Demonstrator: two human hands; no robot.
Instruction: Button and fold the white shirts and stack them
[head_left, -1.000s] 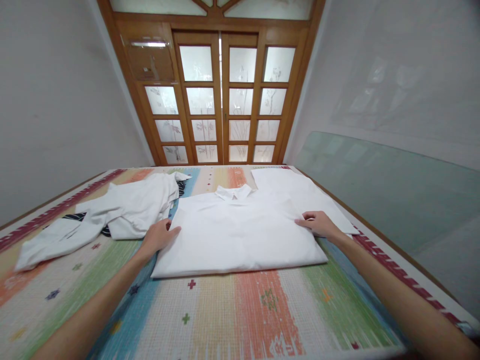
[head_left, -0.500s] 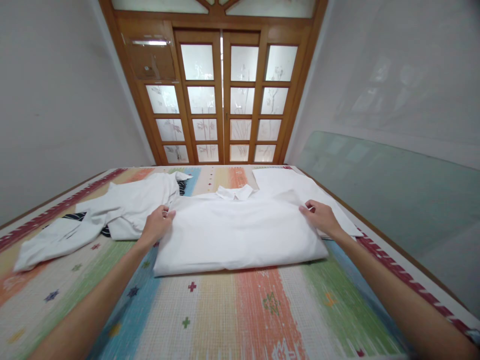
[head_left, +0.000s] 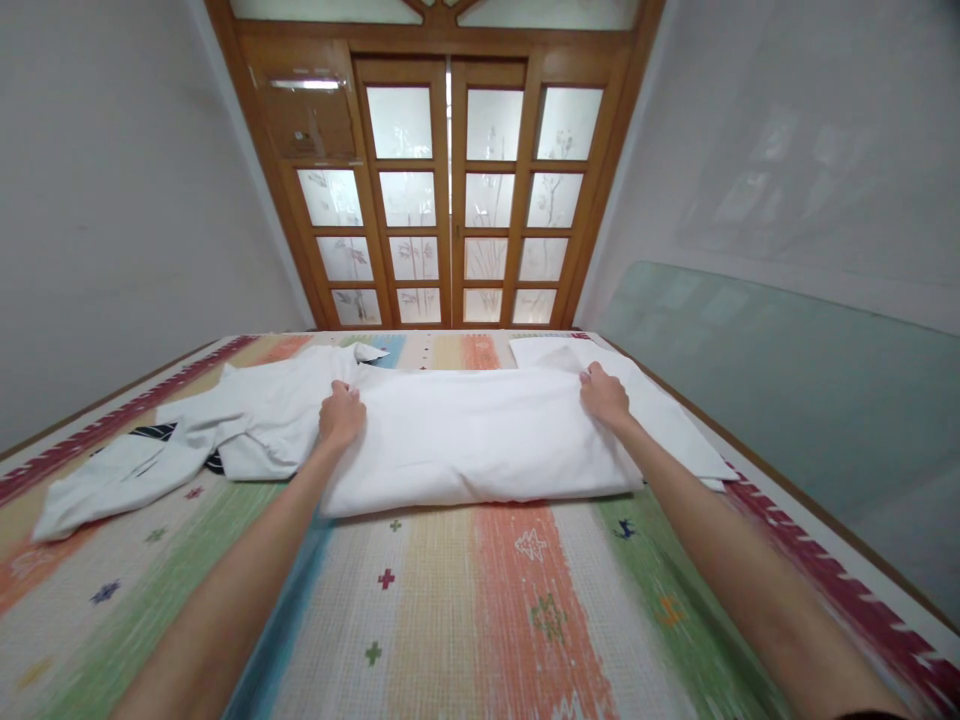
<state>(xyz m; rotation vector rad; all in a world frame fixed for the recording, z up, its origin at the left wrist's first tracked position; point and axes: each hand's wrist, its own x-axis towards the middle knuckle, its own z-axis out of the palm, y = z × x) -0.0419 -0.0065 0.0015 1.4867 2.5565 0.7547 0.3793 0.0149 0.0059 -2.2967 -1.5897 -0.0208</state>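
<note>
Folded white garment [head_left: 469, 435] mid-view on striped cover [head_left: 435, 610]. Left hand [head_left: 343, 412] at ten o'clock, right hand [head_left: 604, 393] at two, each gripping its edge. Uneven pull could skew folds; snagging could drag second white cloth [head_left: 667, 410], toward three o'clock.

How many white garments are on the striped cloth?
3 visible: a rumpled garment at left, the middle garment held by the left hand and right hand, and a flat garment at right, partly covered. Others may be hidden underneath.
</note>
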